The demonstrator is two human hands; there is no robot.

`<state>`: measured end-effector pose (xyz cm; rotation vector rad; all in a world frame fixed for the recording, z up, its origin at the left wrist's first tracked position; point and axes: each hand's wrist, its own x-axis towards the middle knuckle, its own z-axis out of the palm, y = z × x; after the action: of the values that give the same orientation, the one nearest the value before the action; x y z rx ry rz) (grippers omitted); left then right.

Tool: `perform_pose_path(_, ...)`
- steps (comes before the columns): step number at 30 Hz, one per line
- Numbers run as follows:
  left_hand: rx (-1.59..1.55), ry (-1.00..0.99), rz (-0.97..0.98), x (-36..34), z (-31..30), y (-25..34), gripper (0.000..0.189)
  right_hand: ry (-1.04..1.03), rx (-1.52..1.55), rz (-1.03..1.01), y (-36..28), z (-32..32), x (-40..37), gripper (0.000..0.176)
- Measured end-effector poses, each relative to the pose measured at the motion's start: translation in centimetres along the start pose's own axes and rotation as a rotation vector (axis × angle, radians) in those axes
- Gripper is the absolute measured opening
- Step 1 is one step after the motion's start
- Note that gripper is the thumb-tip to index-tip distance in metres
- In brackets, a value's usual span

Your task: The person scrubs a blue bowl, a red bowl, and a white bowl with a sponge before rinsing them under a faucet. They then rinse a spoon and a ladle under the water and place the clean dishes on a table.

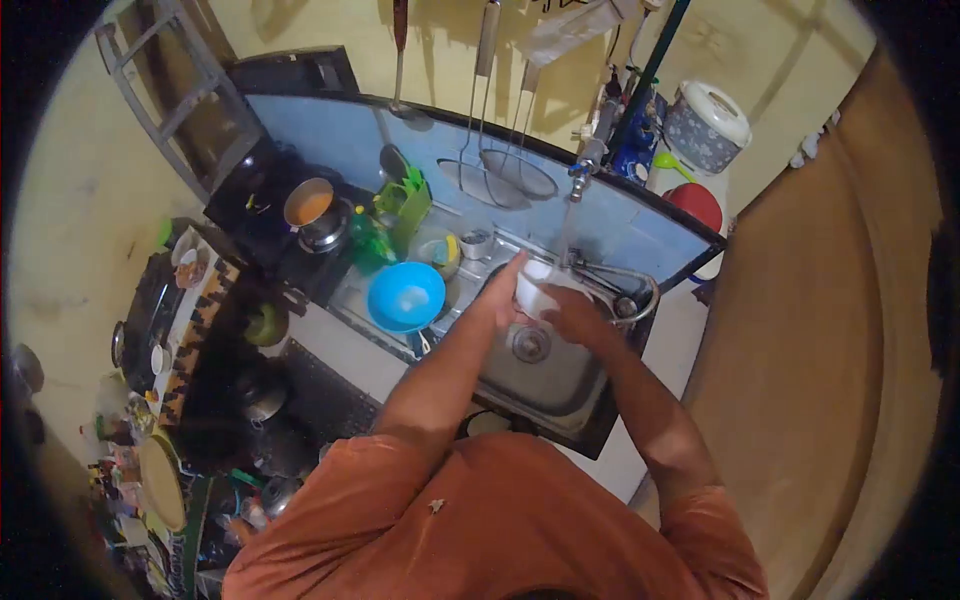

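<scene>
Over the metal sink (560,375), below the running faucet (580,180), a white cup or bowl (533,285) is held between both hands. My left hand (502,293) grips its left side, with the fingers wrapped along it. My right hand (577,315) is closed against its right side and rim; whether something small is under those fingers cannot be made out. Left of the sink, a blue bowl (406,298) sits on the drainboard, near a clear container with a yellow sponge (452,248) and a small metal cup (475,243).
At the left, a pot with orange contents (309,203) stands on the stove. A green bottle (371,241) and a green rack (404,206) are beside it. Strainers (483,184) hang on the wall behind. A floral container (706,128) and red bowl (694,207) are at the right.
</scene>
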<state>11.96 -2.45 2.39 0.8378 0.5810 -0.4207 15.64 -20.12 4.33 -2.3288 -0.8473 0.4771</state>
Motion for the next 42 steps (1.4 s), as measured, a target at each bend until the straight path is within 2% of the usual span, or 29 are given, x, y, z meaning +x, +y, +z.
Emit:
perform_pose_path(2, 0.095, -0.044, -0.022, 2.2, -2.1, -0.7, 0.060, -0.006, -0.164, -0.326, 0.4, 1.2, 0.4, 0.049)
perform_pose_path(3, 0.086, 0.010, 0.020, 2.0, -1.9, -0.8, 0.053, 0.002, -0.171, -0.345, -0.5, 1.1, 0.0, 0.038)
perform_pose_path(4, 0.087, 0.012, 0.023, 1.7, -1.9, -1.1, 0.053, 0.003, -0.170, -0.348, -0.5, 1.1, 0.1, 0.038)
perform_pose_path(6, 0.037, 0.148, 0.175, 0.7, -1.6, -1.6, 0.050, -0.166, -0.036, -0.218, 0.2, 1.1, 0.7, 0.023)
perform_pose_path(7, 0.038, 0.151, 0.181, 0.1, -1.3, -1.9, 0.050, -0.078, -0.149, -0.515, 3.3, 2.3, 2.4, 0.020)
perform_pose_path(8, 0.024, 0.146, 0.238, -0.4, -0.9, -2.2, 0.051, -0.076, -0.148, -0.523, 4.4, 2.0, 3.4, 0.020)
perform_pose_path(10, 0.012, 0.140, 0.300, -1.1, -0.6, -3.0, 0.051, -0.149, -0.500, -0.259, 5.1, 0.7, 5.5, 0.020)
perform_pose_path(11, 0.022, 0.051, 0.282, -1.5, -0.5, -3.5, 0.058, -0.146, -0.499, -0.261, 5.1, 0.4, 6.4, 0.020)
perform_pose_path(12, 0.035, -0.038, 0.260, -1.9, -0.2, -3.8, 0.064, -0.051, -0.341, -0.132, 5.0, 0.0, 7.1, 0.021)
perform_pose_path(14, 0.031, 0.009, 0.211, -3.3, 1.4, -3.6, 0.068, 0.048, -0.178, 0.001, 4.9, 0.4, 7.6, 0.021)
perform_pose_path(15, -0.052, -0.107, 0.252, -3.2, 1.5, -3.7, 0.068, -0.039, 0.105, -0.200, 4.9, 1.3, 7.9, 0.023)
perform_pose_path(16, -0.139, -0.224, 0.292, -3.0, 1.5, -3.7, 0.068, -0.244, 0.222, -0.119, 2.4, 0.9, 7.0, 0.025)
perform_pose_path(17, -0.139, -0.226, 0.291, -2.8, 1.3, -3.6, 0.068, -0.438, 0.317, -0.015, -0.3, 0.4, 6.0, 0.028)
perform_pose_path(19, -0.134, -0.021, 0.381, -2.7, 0.5, -3.1, 0.067, -0.488, -0.056, -0.135, -0.4, -0.8, 5.4, 0.022)
perform_pose_path(20, -0.135, -0.018, 0.382, -2.8, 0.3, -3.3, 0.067, -0.509, -0.253, 0.048, -0.9, -1.8, 5.3, 0.024)
perform_pose_path(21, -0.075, 0.005, 0.392, -2.8, 0.3, -3.5, 0.067, -0.509, -0.249, 0.044, 0.6, -1.5, 6.6, 0.024)
perform_pose_path(22, -0.013, 0.024, 0.402, -2.7, 0.5, -3.8, 0.066, -0.398, -0.532, -0.136, 3.7, -0.8, 8.4, 0.027)
perform_pose_path(24, -0.060, -0.023, 0.425, -2.3, 1.0, -4.2, 0.065, -0.270, -0.805, -0.304, 5.0, -0.2, 9.3, 0.030)
perform_pose_path(26, -0.121, -0.122, 0.384, -2.4, 1.5, -4.1, 0.066, 0.015, -0.443, -0.217, 3.0, 0.4, 9.5, 0.021)
perform_pose_path(27, -0.117, -0.124, 0.379, -2.4, 1.5, -4.0, 0.066, 0.018, -0.441, -0.211, 2.1, 0.8, 8.7, 0.021)
perform_pose_path(28, -0.126, -0.112, 0.400, -2.5, 1.2, -3.8, 0.066, -0.077, -0.206, -0.261, 1.5, 1.6, 7.5, 0.020)
perform_pose_path(30, -0.133, -0.100, 0.427, -2.6, 0.8, -3.5, 0.065, -0.168, 0.028, -0.313, 2.0, 1.8, 7.0, 0.020)
perform_pose_path(31, -0.111, -0.011, 0.420, -2.6, 0.4, -3.7, 0.066, -0.273, -0.173, -0.377, 3.5, 1.6, 6.9, 0.020)
perform_pose_path(34, -0.037, 0.137, 0.402, -2.7, 0.3, -4.4, 0.066, -0.524, -0.469, -0.259, 5.2, 0.7, 8.2, 0.024)
perform_pose_path(35, -0.037, 0.087, 0.381, -2.7, 0.4, -4.8, 0.065, -0.215, -0.509, -0.200, 5.3, 0.9, 8.5, 0.024)
perform_pose_path(38, -0.058, 0.002, 0.384, -2.6, 1.3, -4.7, 0.060, 0.185, -0.201, 0.041, 2.8, 1.6, 7.3, 0.025)
perform_pose_path(39, -0.080, -0.024, 0.398, -2.7, 1.4, -4.7, 0.055, 0.397, -0.165, -0.410, 5.6, 5.3, 9.1, 0.026)
perform_pose_path(41, -0.059, 0.032, 0.416, -2.3, 1.1, -4.7, 0.055, 0.602, -0.122, -0.865, 6.0, 7.5, 8.6, 0.028)
perform_pose_path(42, -0.037, 0.086, 0.434, -2.1, 1.0, -4.6, 0.054, 0.311, -0.122, -0.696, 3.8, 6.6, 6.5, 0.030)
